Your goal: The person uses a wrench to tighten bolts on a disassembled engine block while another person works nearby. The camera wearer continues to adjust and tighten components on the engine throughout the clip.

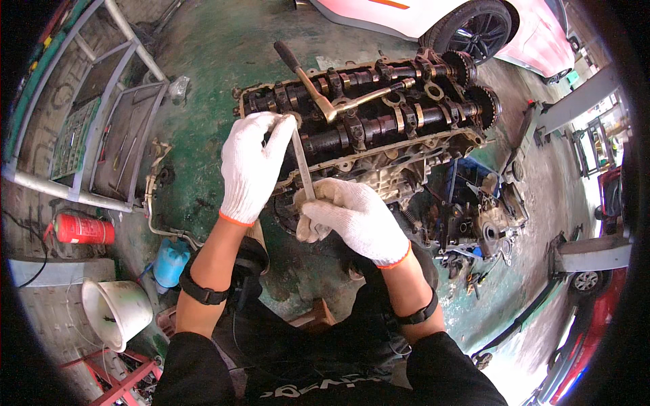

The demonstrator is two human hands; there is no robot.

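Both my hands wear white knitted gloves with orange cuffs. A flat, slim silvery metal bar (302, 162) slants between them. Its upper end lies in the fingertips of my left hand (252, 162), beside the near left corner of the engine. Lower down, my right hand (355, 216) closes its thumb and fingers round the other end, in front of the engine's near side. The bar's ends are partly hidden by the gloves. Two dark camshafts (379, 128) lie exposed along the top of the engine (386, 176). A ratchet wrench (313, 88) with a long extension rests across them.
To the right, a blue crate (467, 177) sits among greasy engine parts (497, 227). A red fire extinguisher (84, 229), blue jug (170, 262) and white bucket (120, 312) stand at left, below a metal frame (112, 128). A pale car (393, 17) is parked beyond the engine.
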